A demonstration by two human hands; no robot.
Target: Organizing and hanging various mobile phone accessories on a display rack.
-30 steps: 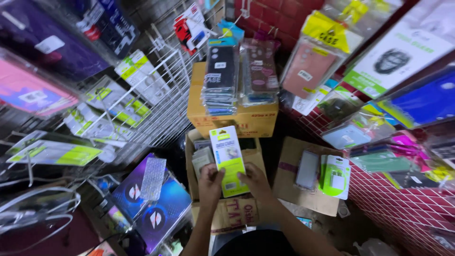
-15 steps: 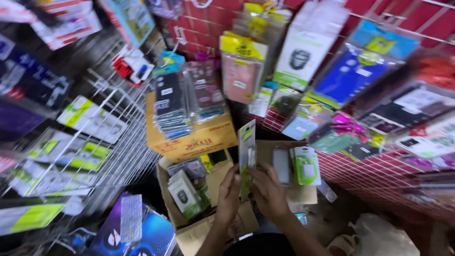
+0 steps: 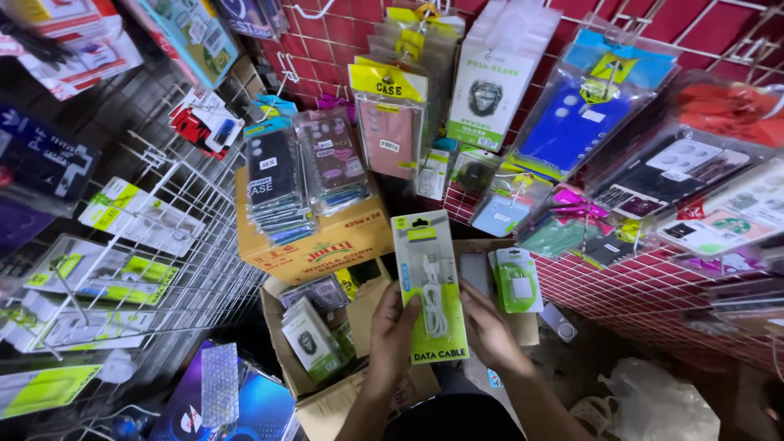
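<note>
Two hands are seen gripping one flat green-and-white blister pack holding a coiled white cable (image 3: 429, 286). The pack is held upright at the scene's centre, its printed face turned squarely toward the camera; half a second earlier it was presented edge-on, and a second ago it faced the view, so a full turn of the pack has been completed and its front can now be inspected. The left hand (image 3: 394, 331) is closed on the pack's left edge, fingers wrapped to the front. The right hand (image 3: 487, 331) is closed on the lower right edge. Neither hand is released.

Just right of the pack, a smaller green charger pack (image 3: 517, 279) is noted lying on flattened cardboard. Near left, an open brown cardboard box (image 3: 327, 404) of boxed goods is recorded. Farther left, a yellow printed carton (image 3: 314, 245) bears stacked bagged phone cases (image 3: 273, 184). A white wire rack (image 3: 188, 269) stands left; a red wire grid (image 3: 645, 294) hung with accessories stands right.
</note>
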